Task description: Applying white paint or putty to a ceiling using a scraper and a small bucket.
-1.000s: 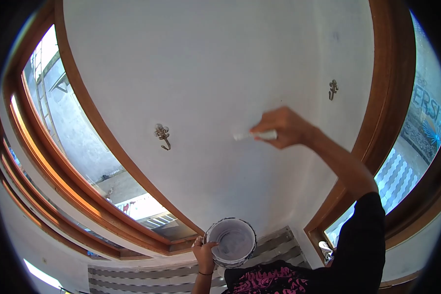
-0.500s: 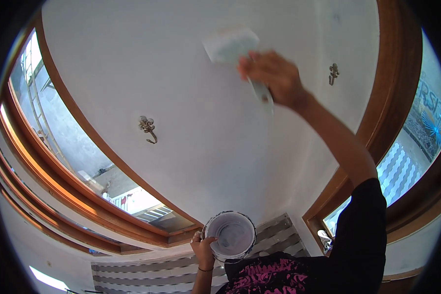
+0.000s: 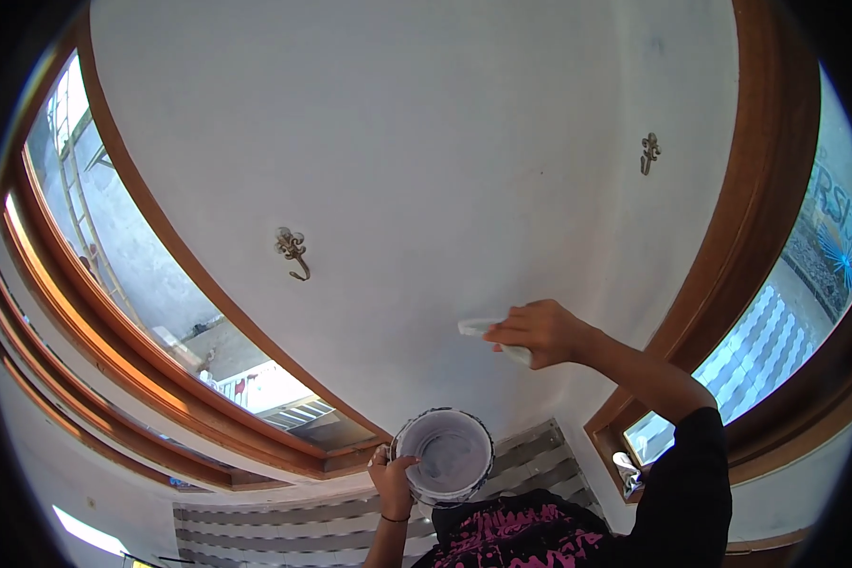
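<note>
Right hand (image 3: 540, 333) grips a putty knife (image 3: 488, 331) against the wall (image 3: 426, 142) (mid-stroke); left hand (image 3: 393, 478) clasps the bucket (image 3: 443, 454) below, likely reloading next.

Single head-worn fisheye view, close to the white wall (image 3: 445, 142), wooden window frames (image 3: 757, 237) bending at both edges

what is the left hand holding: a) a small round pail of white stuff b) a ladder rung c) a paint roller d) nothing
a: the left hand grips the rim of a small round pail, white inside, held low below the white wall, while the right hand presses a flat blade tool to that wall.
</note>
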